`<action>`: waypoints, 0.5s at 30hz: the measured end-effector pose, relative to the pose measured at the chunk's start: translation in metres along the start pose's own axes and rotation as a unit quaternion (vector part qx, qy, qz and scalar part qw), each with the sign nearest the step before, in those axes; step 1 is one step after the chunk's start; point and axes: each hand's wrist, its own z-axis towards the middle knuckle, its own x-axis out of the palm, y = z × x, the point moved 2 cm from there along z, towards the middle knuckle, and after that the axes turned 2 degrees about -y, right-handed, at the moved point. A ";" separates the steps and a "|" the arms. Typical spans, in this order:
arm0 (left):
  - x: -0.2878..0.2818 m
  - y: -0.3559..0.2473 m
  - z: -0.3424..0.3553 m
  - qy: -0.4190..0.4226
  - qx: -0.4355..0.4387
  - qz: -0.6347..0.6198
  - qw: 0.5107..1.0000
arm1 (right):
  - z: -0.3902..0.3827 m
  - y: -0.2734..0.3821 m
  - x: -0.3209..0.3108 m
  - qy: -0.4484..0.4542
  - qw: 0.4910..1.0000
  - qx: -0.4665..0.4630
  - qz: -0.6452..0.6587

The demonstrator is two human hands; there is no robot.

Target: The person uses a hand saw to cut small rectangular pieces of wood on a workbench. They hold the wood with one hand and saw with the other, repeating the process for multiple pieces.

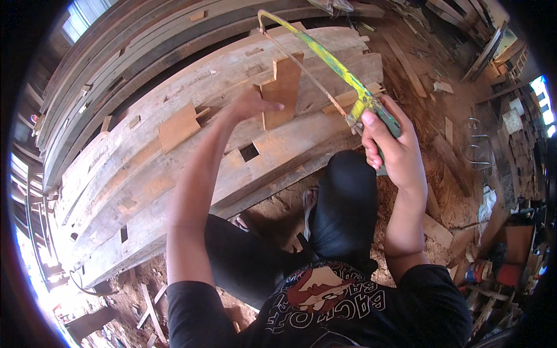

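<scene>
In my right hand (397, 148) is a hacksaw (332, 58) with a worn yellow-green frame, its handle wrapped by my fingers. The thin rusty blade slants from far left down to the handle and passes close to the right edge of a notched wooden piece (283, 87). I cannot tell whether the blade touches it. My left hand (248, 107) grips this brown piece at its left side, thumb across the near face and other fingers mostly hidden. It stands upright on the broad stack of timber (200, 93) before me.
A square wooden offcut (178, 127) lies on the timber, left of my hand. Dark rectangular holes, one a mortise (249, 152), are cut into the beams. Long planks (168, 35) are stacked beyond. Loose boards (404, 64) and scraps lie on the dirt floor at right.
</scene>
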 end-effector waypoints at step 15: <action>0.048 0.033 0.010 -0.140 0.061 -0.200 0.968 | -0.014 0.014 -0.016 -0.066 0.996 0.033 0.041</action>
